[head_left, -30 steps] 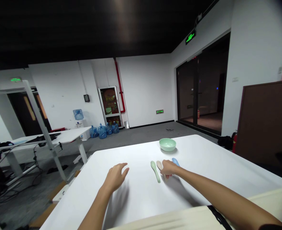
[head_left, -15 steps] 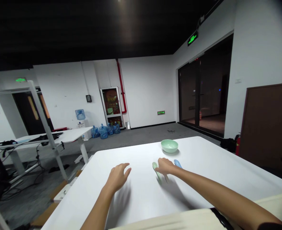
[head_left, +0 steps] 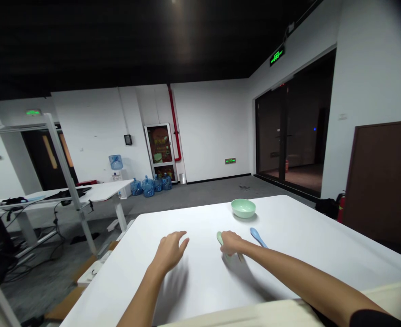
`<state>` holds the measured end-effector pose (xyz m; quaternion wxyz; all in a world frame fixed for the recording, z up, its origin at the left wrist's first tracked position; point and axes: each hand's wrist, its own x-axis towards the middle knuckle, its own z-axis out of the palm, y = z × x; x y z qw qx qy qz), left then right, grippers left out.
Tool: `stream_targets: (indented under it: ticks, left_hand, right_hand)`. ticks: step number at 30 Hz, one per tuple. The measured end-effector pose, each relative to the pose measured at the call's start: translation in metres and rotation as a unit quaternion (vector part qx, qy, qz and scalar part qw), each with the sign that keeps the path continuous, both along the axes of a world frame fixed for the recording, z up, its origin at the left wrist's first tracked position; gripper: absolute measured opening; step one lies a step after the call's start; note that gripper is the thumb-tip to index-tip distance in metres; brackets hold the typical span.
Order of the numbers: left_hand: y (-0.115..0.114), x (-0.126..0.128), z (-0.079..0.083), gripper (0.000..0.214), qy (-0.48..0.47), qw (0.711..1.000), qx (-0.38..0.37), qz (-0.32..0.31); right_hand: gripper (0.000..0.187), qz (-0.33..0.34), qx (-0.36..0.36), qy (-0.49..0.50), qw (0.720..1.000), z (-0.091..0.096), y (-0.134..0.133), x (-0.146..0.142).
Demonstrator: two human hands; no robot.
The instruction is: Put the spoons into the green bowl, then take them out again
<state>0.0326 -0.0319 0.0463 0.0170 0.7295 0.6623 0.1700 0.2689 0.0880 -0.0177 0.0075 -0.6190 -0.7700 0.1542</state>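
Note:
My right hand [head_left: 231,243] is closed over a pale green spoon [head_left: 218,235] on the white table. The spoon's bowl shows just left of my knuckles, while its handle is mostly hidden. A thin, pale handle-like piece [head_left: 240,257] pokes out below the palm; the rest of it is covered. To the right of this hand lies a blue spoon [head_left: 256,235], apart from my fingers. A green bowl [head_left: 243,209] stands beyond them near the table's far edge. My left hand [head_left: 171,250] hovers over the table's left part, thumb and fingers spread, holding nothing.
The white table [head_left: 200,281] spreads below both arms. To the left are a metal post [head_left: 62,168] and another desk [head_left: 101,192] with cables. Blue water bottles [head_left: 148,186] stand on the floor by the wall. At right is a brown cabinet [head_left: 380,181].
My right hand has moved slightly left and toward me, onto the green spoon, showing more of the blue spoon. My left hand keeps its pose. The view has shifted slightly.

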Motion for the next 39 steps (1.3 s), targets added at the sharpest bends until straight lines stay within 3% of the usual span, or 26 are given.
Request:
stream_targets:
  ticks: [4, 7, 10, 15, 22, 29, 39]
  left_hand:
    - [0.000, 0.000, 0.000, 0.052, 0.001, 1.000, 0.000, -0.001]
    - [0.000, 0.000, 0.000, 0.052, 0.004, 1.000, 0.003, 0.001]
    - [0.000, 0.000, 0.001, 0.052, 0.003, 1.000, 0.004, 0.000]
    - [0.002, -0.001, -0.001, 0.052, 0.004, 1.000, 0.008, 0.001]
    - [0.003, 0.000, -0.001, 0.053, 0.009, 1.000, 0.004, 0.001]
    - [0.001, 0.002, 0.002, 0.053, 0.012, 1.000, 0.000, 0.001]
    - [0.001, 0.002, 0.002, 0.054, 0.006, 1.000, -0.004, 0.003]
  right_hand:
    - [0.008, 0.033, 0.006, 0.025, 0.999, 0.023, -0.006, 0.013]
    - [0.019, 0.035, 0.036, 0.044, 0.998, 0.042, -0.007, 0.037]
    - [0.025, 0.025, 0.075, 0.026, 0.997, 0.049, -0.002, 0.073]
    - [0.021, -0.024, 0.114, -0.033, 0.993, 0.039, 0.013, 0.139]
    - [0.021, -0.108, 0.082, -0.068, 0.989, 0.017, 0.023, 0.206]
    - [0.027, -0.144, 0.062, -0.090, 0.984, 0.000, 0.028, 0.227]
    - [0.024, -0.150, 0.043, -0.081, 0.984, -0.009, 0.030, 0.238]
